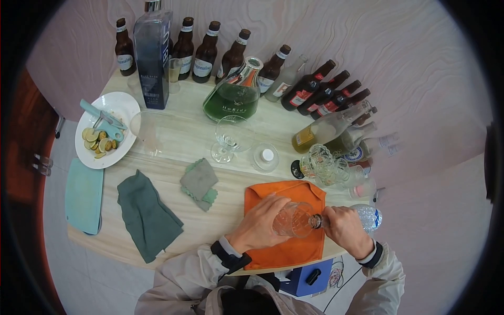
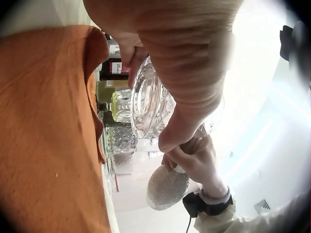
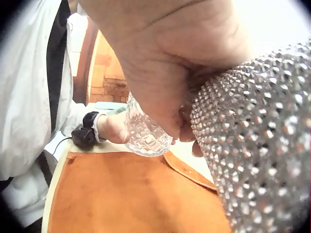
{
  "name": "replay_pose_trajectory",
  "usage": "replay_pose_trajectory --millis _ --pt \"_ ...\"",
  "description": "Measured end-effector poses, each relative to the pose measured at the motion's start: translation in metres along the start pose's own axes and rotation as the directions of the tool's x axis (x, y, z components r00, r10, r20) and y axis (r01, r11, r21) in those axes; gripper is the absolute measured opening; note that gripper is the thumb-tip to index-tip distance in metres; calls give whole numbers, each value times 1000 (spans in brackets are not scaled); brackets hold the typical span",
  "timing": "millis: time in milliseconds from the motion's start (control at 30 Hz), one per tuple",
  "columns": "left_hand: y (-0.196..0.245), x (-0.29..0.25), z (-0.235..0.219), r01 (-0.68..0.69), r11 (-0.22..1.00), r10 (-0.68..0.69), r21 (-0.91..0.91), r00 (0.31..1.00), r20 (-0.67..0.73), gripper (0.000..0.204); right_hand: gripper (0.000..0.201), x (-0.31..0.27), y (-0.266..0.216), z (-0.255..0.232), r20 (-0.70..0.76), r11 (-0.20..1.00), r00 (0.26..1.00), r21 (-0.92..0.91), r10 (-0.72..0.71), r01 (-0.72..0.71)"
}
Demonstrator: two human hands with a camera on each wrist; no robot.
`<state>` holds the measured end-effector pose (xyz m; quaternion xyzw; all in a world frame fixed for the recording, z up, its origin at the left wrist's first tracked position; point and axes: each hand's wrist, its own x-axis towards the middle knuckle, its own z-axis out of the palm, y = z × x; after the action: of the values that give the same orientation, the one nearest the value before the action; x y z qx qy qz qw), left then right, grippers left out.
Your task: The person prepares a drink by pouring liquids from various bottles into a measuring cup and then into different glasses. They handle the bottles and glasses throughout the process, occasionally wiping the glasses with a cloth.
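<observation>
My left hand [image 1: 261, 222] grips a clear cut-glass tumbler [image 1: 292, 219] tilted on its side above an orange cloth [image 1: 286, 251] at the table's front edge. My right hand [image 1: 344, 229] grips a studded clear bottle [image 1: 366, 216] lying sideways, its neck meeting the tumbler's rim. In the left wrist view the fingers wrap the ribbed glass [image 2: 150, 104], and the right hand [image 2: 194, 160] holds the studded bottle [image 2: 167, 187] beyond it. The right wrist view shows the studded bottle [image 3: 257, 145] close up, the glass [image 3: 146, 133] past it, and the orange cloth [image 3: 131, 194] below.
A row of beer bottles [image 1: 206, 46] lines the table's far edge, with a tall blue bottle [image 1: 153, 58] and a green decanter [image 1: 233, 94]. A wine glass [image 1: 230, 137], cut glasses [image 1: 321, 163], a plate of slices [image 1: 105, 131], and green cloths [image 1: 148, 215] lie around.
</observation>
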<state>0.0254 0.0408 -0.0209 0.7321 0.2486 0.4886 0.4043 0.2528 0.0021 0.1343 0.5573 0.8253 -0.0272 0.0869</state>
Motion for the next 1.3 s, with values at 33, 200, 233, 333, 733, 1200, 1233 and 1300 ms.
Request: replay_pose_trajectory --millis 33,200,233,333,733,1200,1233,1300 --pt "0 0 0 -1 1000 1 2 1000 7 87 15 0 0 1 -1 1000 1000 -9 2 -2" --pt "-1 0 0 0 1000 0 7 1000 15 88 14 -2 1 2 4 1000 1000 -21 11 -11" --pt "-1 0 0 -1 1000 1 9 1000 20 88 13 -2 1 2 -5 999 1000 -26 20 -20" --pt "-1 0 0 -9 1000 8 12 1000 21 88 13 -3 3 3 -11 999 1000 -34 12 -12" --pt "-1 0 0 -26 1000 26 13 1000 0 88 15 -5 1 0 71 996 997 -86 43 -37" --pt "-1 -1 2 -28 1000 28 15 1000 -13 84 14 -9 0 1 46 992 997 -111 61 -55" --pt "-1 -1 3 -27 999 27 18 1000 -13 84 14 -9 0 0 48 991 997 -122 66 -60" --pt "-1 -1 2 -27 999 28 19 1000 -9 84 14 -10 1 0 49 990 996 -125 71 -64"
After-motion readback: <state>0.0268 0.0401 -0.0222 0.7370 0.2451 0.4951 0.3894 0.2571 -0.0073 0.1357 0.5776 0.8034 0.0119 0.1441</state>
